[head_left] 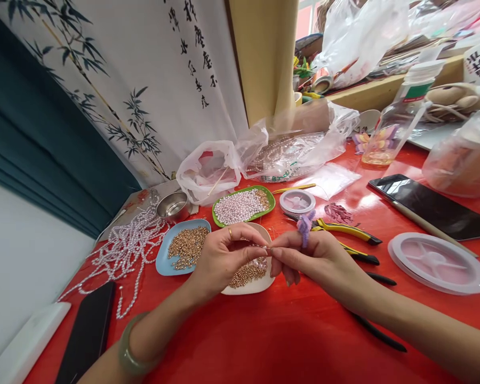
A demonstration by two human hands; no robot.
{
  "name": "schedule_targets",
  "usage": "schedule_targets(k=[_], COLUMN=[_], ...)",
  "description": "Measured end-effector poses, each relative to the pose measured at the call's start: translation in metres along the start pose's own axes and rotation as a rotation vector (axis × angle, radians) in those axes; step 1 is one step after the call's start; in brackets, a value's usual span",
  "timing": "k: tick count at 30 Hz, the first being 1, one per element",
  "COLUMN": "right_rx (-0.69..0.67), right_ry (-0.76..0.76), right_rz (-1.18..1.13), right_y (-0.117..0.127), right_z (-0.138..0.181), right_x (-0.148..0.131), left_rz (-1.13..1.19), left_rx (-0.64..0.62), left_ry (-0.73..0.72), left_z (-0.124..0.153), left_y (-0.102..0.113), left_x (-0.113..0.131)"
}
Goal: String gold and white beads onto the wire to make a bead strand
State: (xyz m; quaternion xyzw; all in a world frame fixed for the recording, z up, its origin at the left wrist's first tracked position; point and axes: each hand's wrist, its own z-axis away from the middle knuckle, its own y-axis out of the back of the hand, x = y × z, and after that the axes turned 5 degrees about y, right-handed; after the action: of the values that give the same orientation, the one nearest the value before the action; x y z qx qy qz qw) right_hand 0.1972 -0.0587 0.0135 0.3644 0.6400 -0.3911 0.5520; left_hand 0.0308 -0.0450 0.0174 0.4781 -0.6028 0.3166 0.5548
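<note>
My left hand (224, 258) and my right hand (318, 256) meet fingertip to fingertip over a white dish (260, 287) holding gold and clear pinkish beads. Between the pinched thumbs and forefingers are tiny beads (267, 248), mostly covered by the fingers. A fine thread or wire seems to rise near them, too thin to be sure. A fuzzy purple ring (305, 226) circles a finger of my right hand. Beside my left hand lies a blue dish (162, 261) of gold beads. Just beyond is a green dish (270, 200) with pearly pink and gold beads.
Yellow-and-black pliers (350, 230) lie beyond my right hand, near a small spool (297, 201). Larger spools (440, 261) and a phone (436, 205) are at right. Strung pearl beads (132, 240), a metal bowl (173, 207) and a black slab (88, 330) occupy the left. Plastic bags (210, 165) stand behind.
</note>
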Motion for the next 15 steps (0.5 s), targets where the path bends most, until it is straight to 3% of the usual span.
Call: schedule_targets(k=[9,15], right_rx=[0.005,0.019], right_ry=[0.014,0.058], right_rz=[-0.018,0.029], right_y=[-0.0027,-0.0033], right_z=[0.0019,0.002], right_x=[-0.0008,0.0023], left_rz=[0.075,-0.044], left_rx=[-0.03,-0.008], left_ry=[-0.002,-0.078], left_z=[0.0008,0.0018], left_y=[-0.0007,-0.0013], left_x=[-0.0051,-0.0055])
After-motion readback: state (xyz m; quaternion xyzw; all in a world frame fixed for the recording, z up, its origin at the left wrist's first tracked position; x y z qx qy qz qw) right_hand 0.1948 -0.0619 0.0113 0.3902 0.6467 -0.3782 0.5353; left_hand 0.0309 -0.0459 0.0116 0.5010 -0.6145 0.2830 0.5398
